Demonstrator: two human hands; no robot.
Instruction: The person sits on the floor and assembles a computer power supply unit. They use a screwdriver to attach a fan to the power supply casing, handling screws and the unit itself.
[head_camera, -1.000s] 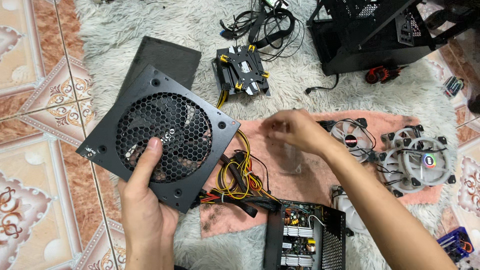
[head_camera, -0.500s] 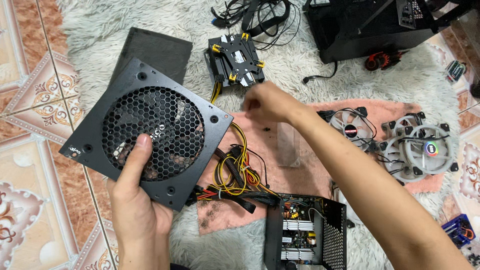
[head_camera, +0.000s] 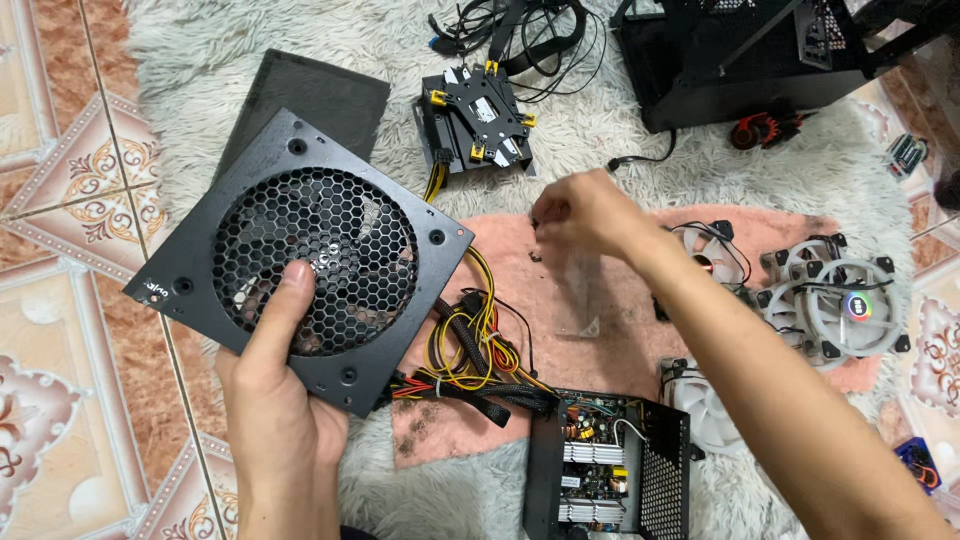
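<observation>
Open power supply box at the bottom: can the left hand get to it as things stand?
Probably not freely. The left hand is occupied gripping the black fan cover; the open power supply box sits uncovered beside it, past the cable bundle.

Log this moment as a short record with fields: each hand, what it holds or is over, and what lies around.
left hand: grips the square black metal cover with a honeycomb fan grille, thumb on the grille, held tilted above the floor
right hand: fingers pinched together above the pink cloth; whether it holds something small cannot be told
below cover: bundle of yellow and black cables running to the open black power supply box
right side: white round fans
top: black bracket with yellow clips, black computer case
floor: grey shaggy rug
</observation>
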